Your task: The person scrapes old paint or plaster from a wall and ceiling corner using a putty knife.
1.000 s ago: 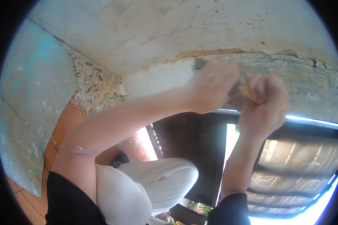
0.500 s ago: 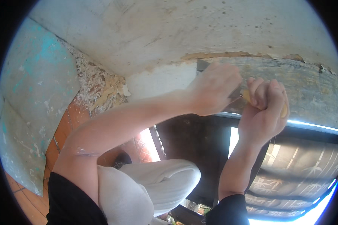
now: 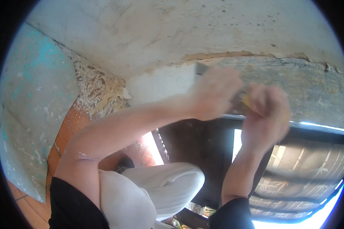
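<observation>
Since a moment ago, both our hands have slid a little along the wall strip, blurred with motion. Our left hand (image 3: 214, 93) is clenched over the front of a scraper (image 3: 201, 68), whose dark metal blade tip shows just above the knuckles, pressed against the white paint patch (image 3: 160, 84). Our right hand (image 3: 265, 112) is clenched around the tool's yellow handle (image 3: 246, 101), just beside the left. Above runs a ragged edge where the cream wall (image 3: 160, 34) meets the bared grey strip (image 3: 305, 87), which lies open to the right. Below the hands a dark window frame (image 3: 202, 152) crowds close. To the left, paint flakes (image 3: 99, 91) lie heaped by a pale blue board (image 3: 30, 99) over orange floor tiles (image 3: 70, 126).
</observation>
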